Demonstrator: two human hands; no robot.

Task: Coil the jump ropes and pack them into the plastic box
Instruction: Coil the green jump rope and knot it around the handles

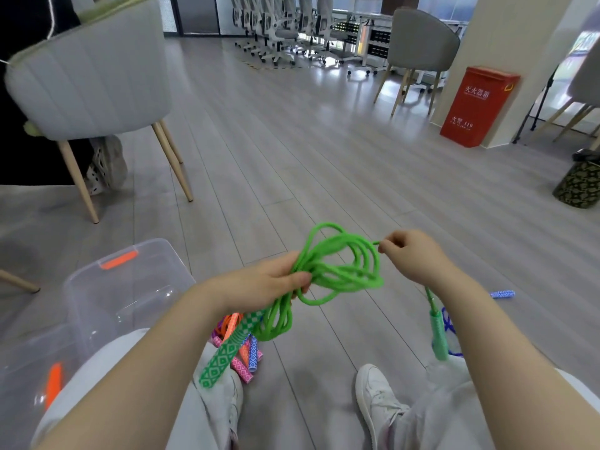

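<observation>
My left hand [269, 280] grips a bundle of loops of the green jump rope [337, 271] above the floor. One green patterned handle [224, 352] hangs down below that hand. My right hand [412, 254] pinches a strand of the same rope at the bundle's right side; the other green handle [439, 336] dangles under my right wrist. The clear plastic box [130, 287] with orange latches stands on the floor to the left. More ropes with pink, orange and blue handles [246, 355] lie by my left foot. A blue rope [449, 323] lies behind my right forearm.
A grey chair [94, 76] stands at the back left with another person's shoe under it. A red cabinet [477, 105] stands by a pillar at the right, and a patterned bin [578, 183] at the far right. My two feet in white shoes rest on the wood floor.
</observation>
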